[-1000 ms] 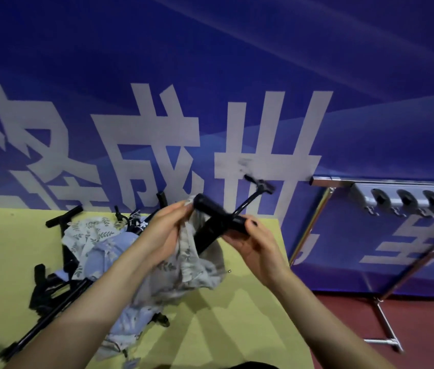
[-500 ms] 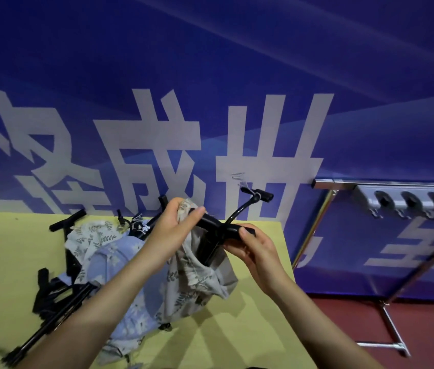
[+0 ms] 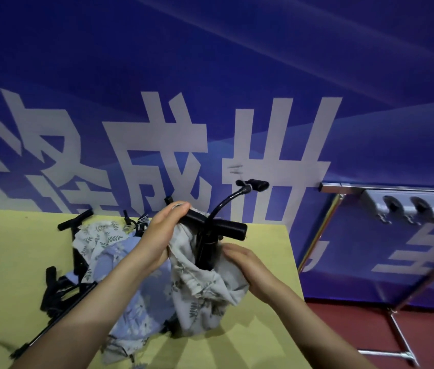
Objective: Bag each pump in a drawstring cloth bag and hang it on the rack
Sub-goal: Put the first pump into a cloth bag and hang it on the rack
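Head view: a black pump (image 3: 208, 243) stands nearly upright, its lower barrel sunk in the mouth of a pale cloth bag (image 3: 205, 286) printed with small green leaf sprigs. Its T-shaped handle, a matte black bar, lies crosswise above the bag's opening, and a thin black hose (image 3: 226, 201) curves up from the barrel to a stubby black nozzle at its tip. The cloth is soft and crumpled, folding in loose pleats below the barrel and hanging down to the bench (image 3: 263, 326) near its right edge.

The left hand (image 3: 161, 235) grips the bag's rim bunched together with the left end of the handle, fingers curled round both. The right hand (image 3: 245, 265) pinches the opposite side of the rim, its fingers curled into the fabric just beside the barrel.

Behind and left of the held bag, a heap of further cloth bags (image 3: 109, 243) lies on the bench's yellow, smooth top: one leaf-printed, one pale blue with white flowers. Several more black pumps (image 3: 59, 283), slim tubes with T-handles, lie among and under that heap toward the left edge.

Past the bench's right edge stands a metal rack (image 3: 386, 187) of shiny tubes, carrying a grey strip with round black hooks. A blue banner (image 3: 210, 75) with large white characters fills the background, over a red floor (image 3: 357, 328).
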A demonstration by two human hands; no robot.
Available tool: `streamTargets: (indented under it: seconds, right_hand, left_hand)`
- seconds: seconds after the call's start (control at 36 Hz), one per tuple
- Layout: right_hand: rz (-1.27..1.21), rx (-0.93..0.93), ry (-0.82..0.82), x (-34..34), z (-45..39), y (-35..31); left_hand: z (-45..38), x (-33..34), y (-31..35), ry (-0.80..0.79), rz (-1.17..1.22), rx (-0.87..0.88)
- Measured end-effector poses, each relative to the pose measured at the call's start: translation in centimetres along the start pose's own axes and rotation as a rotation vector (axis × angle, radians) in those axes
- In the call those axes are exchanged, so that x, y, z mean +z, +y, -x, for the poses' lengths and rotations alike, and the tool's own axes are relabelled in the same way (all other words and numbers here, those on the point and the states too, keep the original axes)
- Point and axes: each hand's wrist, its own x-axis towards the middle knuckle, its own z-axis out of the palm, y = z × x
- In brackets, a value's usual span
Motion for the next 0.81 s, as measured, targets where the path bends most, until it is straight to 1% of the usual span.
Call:
streamTargets:
  seconds: [0.06,0.17,0.22,0.33,0.47,0.53,0.64,0.69,0.75,0.81]
  right_hand:
    - [-0.016,-0.009,-0.046,0.1,0.2,0.1]
    - [-0.268,0.037,-0.088,0.0,0.2,-0.5]
    - [-0.391,0.061,-0.117,-0.2,0.3,-0.7]
    - [-0.62,0.091,-0.099,-0.6,0.3,-1.1]
    - [-0.719,0.057,-0.023,0.2,0.6,-1.2]
    - [-0.711,0.042,0.025,0.5,0.6,-0.9]
    - [-0.558,0.014,0.068,1.2,0.7,-0.7]
    - [-0.413,0.002,0.067,1.3,0.5,-0.7]
    - [-0.21,-0.013,0.113,1.3,0.4,-0.7]
    - [-0.099,-0.019,0.131,0.9,0.5,-0.6]
  left_hand:
    - [-0.1,-0.4,0.0,0.029,0.046,-0.018]
    - [-0.5,-1.7,-0.3,0.07,0.09,-0.07]
    - [-0.6,-2.2,-0.6,0.051,0.08,-0.072]
    - [-0.2,-2.8,-1.3,0.0,-0.106,0.034]
    - [-0.4,-3.7,-2.7,0.081,-0.459,0.224]
    - [-0.3,-3.9,-3.6,0.082,-0.551,0.267]
    - [0.3,-3.3,-4.8,0.026,-0.576,0.294]
    - [0.5,-3.0,-5.0,-0.024,-0.567,0.291]
    - [0.7,-2.9,-5.2,-0.067,-0.574,0.284]
    - [0.8,-2.8,-5.5,-0.096,-0.58,0.272]
